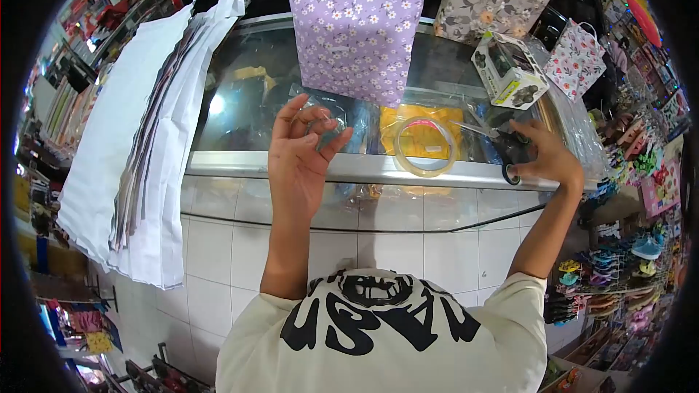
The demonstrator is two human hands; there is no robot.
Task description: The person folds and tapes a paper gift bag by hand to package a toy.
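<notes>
My left hand (pixel 300 145) is raised over the glass counter, its fingers curled and slightly apart. A curled piece of clear tape (pixel 337 110) shows at its fingertips. At the counter's right front, my right hand (pixel 546 156) has thumb and fingers around the dark handles of the scissors (pixel 477 129), whose blades point left. Between my hands is a roll of clear tape (pixel 401 154) with a pink inner ring, resting over a yellow packet (pixel 455 118). Behind it stands a purple flowered paper bag (pixel 357 29), its top folded over.
White wrapping sheets (pixel 109 138) hang over the counter's left end. A brown flowered parcel (pixel 495 0), a boxed toy (pixel 510 73) and a small floral bag (pixel 577 62) sit at the back right. The counter's metal edge (pixel 233 163) runs in front. Merchandise racks (pixel 619 269) line the right.
</notes>
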